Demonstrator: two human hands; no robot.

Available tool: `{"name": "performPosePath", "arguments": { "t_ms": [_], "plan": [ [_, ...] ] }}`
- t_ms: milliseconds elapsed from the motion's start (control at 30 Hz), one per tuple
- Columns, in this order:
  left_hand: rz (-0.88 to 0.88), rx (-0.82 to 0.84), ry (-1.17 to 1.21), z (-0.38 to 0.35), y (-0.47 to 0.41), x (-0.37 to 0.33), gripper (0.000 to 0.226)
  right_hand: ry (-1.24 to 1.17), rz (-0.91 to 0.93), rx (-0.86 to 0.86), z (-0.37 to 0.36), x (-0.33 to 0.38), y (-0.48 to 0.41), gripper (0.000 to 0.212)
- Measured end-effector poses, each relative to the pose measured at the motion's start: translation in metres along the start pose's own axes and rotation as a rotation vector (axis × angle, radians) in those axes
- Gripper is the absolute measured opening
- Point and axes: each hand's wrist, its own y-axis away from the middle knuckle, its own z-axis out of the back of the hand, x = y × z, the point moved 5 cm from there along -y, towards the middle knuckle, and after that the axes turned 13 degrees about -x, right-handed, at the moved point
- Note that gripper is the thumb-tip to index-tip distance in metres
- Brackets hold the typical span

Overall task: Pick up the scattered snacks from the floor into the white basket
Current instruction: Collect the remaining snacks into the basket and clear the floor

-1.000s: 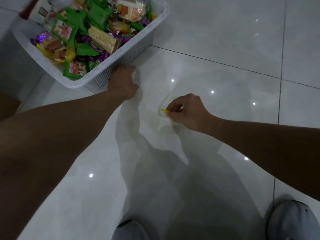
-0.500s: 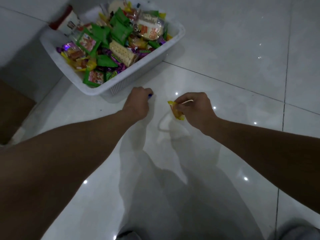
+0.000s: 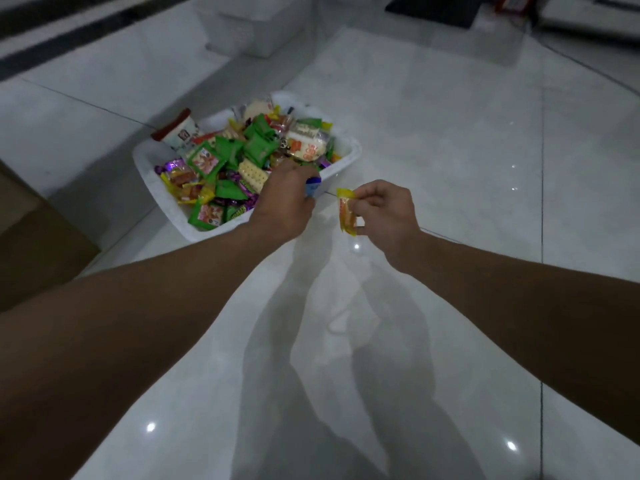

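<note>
The white basket (image 3: 349, 160) stands on the glossy tiled floor, heaped with green, yellow and purple snack packets. My left hand (image 3: 285, 199) hovers over the basket's near right corner and holds a small blue-wrapped snack (image 3: 313, 186) that peeks out past its fingers. My right hand (image 3: 384, 211) is raised just right of the basket and pinches a yellow snack packet (image 3: 347, 211), which hangs upright from its fingertips.
A brown cardboard box (image 3: 31, 244) sits at the left edge. A second white basket (image 3: 256, 32) stands farther back on the floor. Dark objects and a white ledge (image 3: 588, 19) lie at the top right. Pale tiles stretch right of the basket.
Both hands have lifted off the floor toward the basket. The right hand picked the yellow packet up from the tile; the left hand now carries a blue snack over the basket's corner.
</note>
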Motion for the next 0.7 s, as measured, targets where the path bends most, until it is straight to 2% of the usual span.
{"name": "performPosePath", "arguments": {
  "t_ms": [167, 400, 700],
  "plan": [
    [0.067, -0.092, -0.015, 0.025, -0.016, 0.016, 0.032, -0.007, 0.021, 0.022, -0.019, 0.015, -0.009, 0.018],
    [0.256, -0.249, -0.018, 0.059, -0.041, 0.064, 0.036, -0.034, 0.011, 0.034, -0.067, 0.036, -0.032, 0.016],
    [0.42, -0.326, -0.013, 0.051, -0.043, 0.145, 0.044, -0.013, 0.026, 0.032, -0.15, 0.054, -0.069, 0.015]
  ]
}}
